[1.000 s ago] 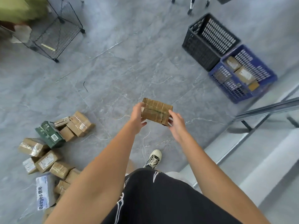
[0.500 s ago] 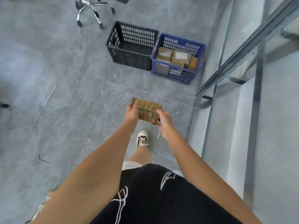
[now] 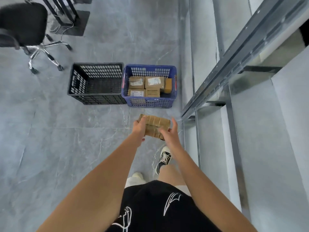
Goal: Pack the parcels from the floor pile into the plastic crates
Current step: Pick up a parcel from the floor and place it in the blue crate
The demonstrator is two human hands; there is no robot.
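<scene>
A taped brown cardboard parcel [image 3: 156, 125] hangs in front of me, held between both hands. My left hand [image 3: 139, 129] grips its left side, fingers curled under it. My right hand [image 3: 170, 133] holds its right side, with fingers partly spread. Just beyond the parcel stand two plastic crates side by side on the grey floor. The blue crate [image 3: 148, 102] on the right holds several brown parcels [image 3: 153, 82]. No parcels show inside the black crate [image 3: 96, 97] on the left. The floor pile is out of view.
A black office chair [image 3: 25, 29] on a chrome wheeled base stands at the far left. Black table legs [image 3: 61, 12] with cables are behind the crates. A metal frame rail [image 3: 234, 59] and grey wall panels run along the right side.
I have walked toward the crates, which are now larger and nearer. The parcel stays between both hands. The chair has come fully into view.
</scene>
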